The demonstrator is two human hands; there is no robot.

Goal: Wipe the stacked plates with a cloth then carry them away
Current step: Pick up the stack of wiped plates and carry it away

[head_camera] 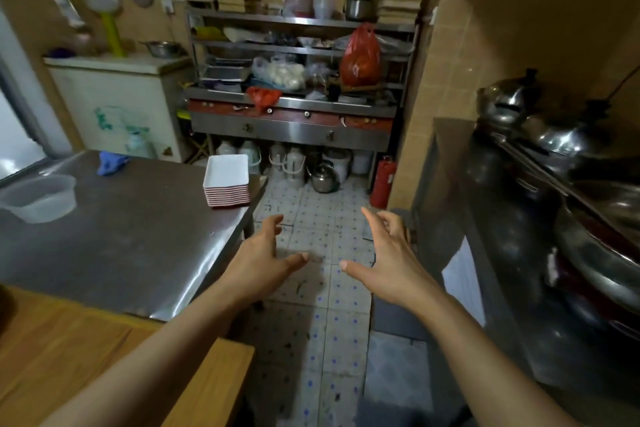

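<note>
A stack of square white plates with red rims stands at the far right corner of the steel table. A crumpled blue cloth lies at the table's far edge, left of the stack. My left hand and my right hand are stretched out over the aisle floor, palms facing each other, fingers spread and loosely bent, holding nothing. Both hands are nearer to me than the stack and to its right.
A clear plastic tub sits on the table's left. A wooden counter lies near me. Cluttered steel shelves close the aisle's far end, with kettles and a red extinguisher below. Large metal pots line the right.
</note>
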